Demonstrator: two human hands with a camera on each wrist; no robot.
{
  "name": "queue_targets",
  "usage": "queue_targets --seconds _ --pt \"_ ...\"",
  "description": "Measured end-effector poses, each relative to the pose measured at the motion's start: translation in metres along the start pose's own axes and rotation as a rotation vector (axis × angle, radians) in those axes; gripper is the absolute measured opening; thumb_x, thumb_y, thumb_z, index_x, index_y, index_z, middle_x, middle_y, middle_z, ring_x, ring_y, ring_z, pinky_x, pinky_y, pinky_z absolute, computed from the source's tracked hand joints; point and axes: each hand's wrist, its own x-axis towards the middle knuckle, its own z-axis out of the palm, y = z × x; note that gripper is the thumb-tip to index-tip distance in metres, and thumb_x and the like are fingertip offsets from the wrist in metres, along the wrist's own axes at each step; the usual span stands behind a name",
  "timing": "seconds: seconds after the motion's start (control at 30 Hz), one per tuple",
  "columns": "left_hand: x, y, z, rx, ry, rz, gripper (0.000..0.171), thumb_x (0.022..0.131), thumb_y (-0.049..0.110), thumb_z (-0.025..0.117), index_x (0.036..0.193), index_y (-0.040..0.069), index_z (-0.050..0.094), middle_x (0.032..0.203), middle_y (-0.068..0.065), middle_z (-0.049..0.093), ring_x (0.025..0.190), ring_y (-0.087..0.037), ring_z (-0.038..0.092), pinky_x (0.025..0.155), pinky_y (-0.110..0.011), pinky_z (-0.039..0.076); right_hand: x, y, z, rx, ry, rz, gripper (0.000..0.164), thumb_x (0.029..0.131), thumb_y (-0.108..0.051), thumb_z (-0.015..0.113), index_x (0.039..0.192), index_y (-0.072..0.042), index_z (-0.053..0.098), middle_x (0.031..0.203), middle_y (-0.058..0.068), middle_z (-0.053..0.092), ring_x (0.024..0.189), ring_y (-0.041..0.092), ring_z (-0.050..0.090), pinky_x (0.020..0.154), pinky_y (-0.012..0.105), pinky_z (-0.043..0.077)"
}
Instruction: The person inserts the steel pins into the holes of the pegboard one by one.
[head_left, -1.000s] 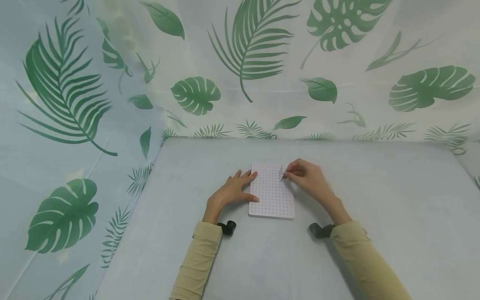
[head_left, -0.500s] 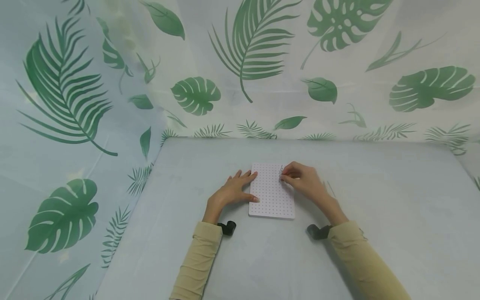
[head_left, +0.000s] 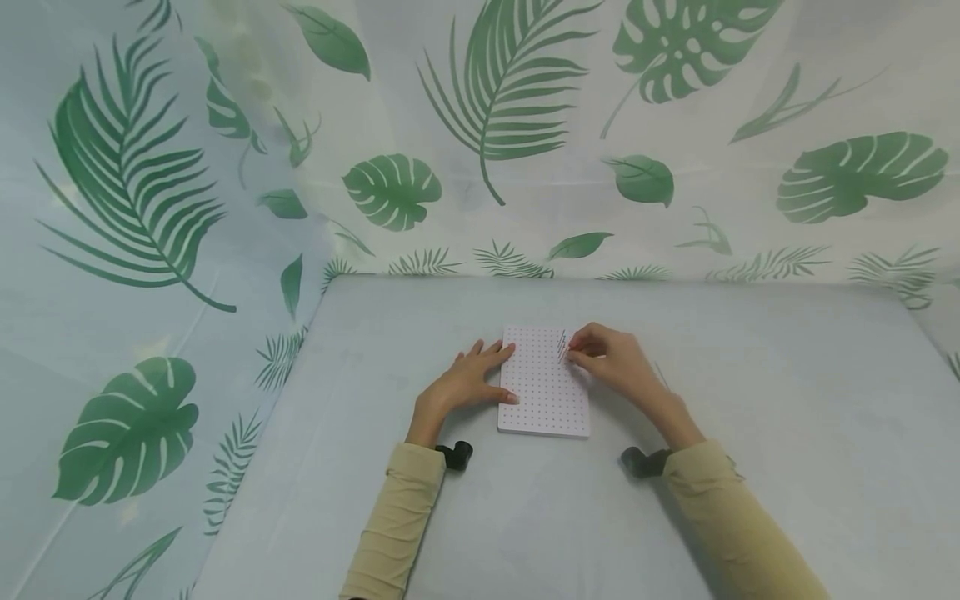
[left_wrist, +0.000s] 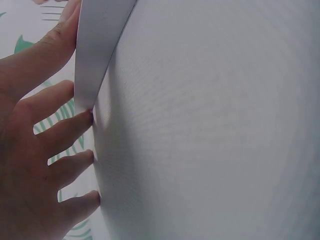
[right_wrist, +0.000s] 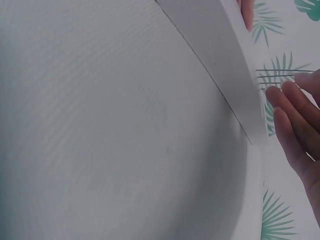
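A white block-like board [head_left: 542,408] with rows of small holes lies on the table. Several thin dark pins [head_left: 561,343] stand up near its far right corner; in the right wrist view these pins [right_wrist: 275,76] rise side by side from the top face. My left hand [head_left: 463,379] is spread along the board's left side, with thumb and index fingertip over its edge. My right hand [head_left: 618,362] is at the right edge, thumb and fingertips together beside the pins, pinching a thin pin mostly hidden by the fingers.
The board lies around the middle of a pale covered table [head_left: 787,400]. A thin stick-like thing [head_left: 660,372] shows just beyond the right wrist. White curtains [head_left: 720,167] with green leaves hang behind and at the left. Dark wrist cameras [head_left: 457,455] sit under both wrists.
My right hand moved left over the pins, then drew back slightly right, its fingertips staying beside them. My left hand and the board have kept their place.
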Motion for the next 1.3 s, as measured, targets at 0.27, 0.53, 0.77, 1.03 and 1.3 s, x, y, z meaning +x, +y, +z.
queue_targets --seconds 0.27,0.53,0.77,1.03,1.3 --pt "0.001 0.001 0.0 0.002 -0.002 -0.011 0.092 0.088 0.041 0.08 0.163 0.02 0.03 0.171 -0.007 0.022 0.161 -0.033 0.006 0.13 -0.054 0.004 -0.007 0.01 -0.008 -0.035 0.0 0.013 0.013 0.09 -0.004 0.077 0.101 -0.004 0.071 0.097 0.012 0.078 0.091 0.03 0.076 0.087 0.048 0.061" --pt "0.001 0.0 0.001 -0.004 -0.004 -0.009 0.092 0.088 0.041 0.08 0.163 0.02 0.03 0.171 -0.007 0.023 0.161 -0.033 0.006 0.13 -0.054 0.004 -0.014 0.019 -0.021 -0.1 -0.014 0.022 0.013 0.091 -0.003 0.075 0.103 -0.003 0.072 0.099 0.013 0.077 0.092 0.03 0.073 0.086 0.049 0.059" --pt "0.0 0.001 -0.001 0.007 -0.013 -0.01 0.093 0.089 0.041 0.079 0.164 0.02 0.029 0.171 -0.007 0.021 0.161 -0.033 0.005 0.13 -0.054 0.004 -0.02 0.023 -0.032 -0.165 -0.024 0.04 0.014 0.093 -0.007 0.074 0.106 -0.004 0.073 0.101 0.014 0.077 0.093 0.032 0.073 0.084 0.048 0.06" --pt "0.001 0.001 0.0 0.007 -0.009 -0.009 0.093 0.089 0.041 0.079 0.164 0.02 0.029 0.171 -0.007 0.021 0.161 -0.033 0.005 0.13 -0.055 0.005 -0.03 0.023 -0.046 -0.164 -0.049 0.086 0.017 0.093 -0.01 0.073 0.109 -0.003 0.073 0.092 0.012 0.074 0.074 0.019 0.063 0.053 0.027 0.052" --pt "0.001 0.001 0.0 0.018 -0.011 -0.016 0.093 0.089 0.041 0.079 0.164 0.02 0.028 0.171 -0.006 0.021 0.161 -0.032 0.006 0.13 -0.054 0.005 -0.038 0.034 -0.057 -0.248 -0.041 0.068 0.016 0.091 -0.01 0.074 0.106 -0.005 0.074 0.088 0.006 0.072 0.079 0.019 0.063 0.068 0.031 0.052"
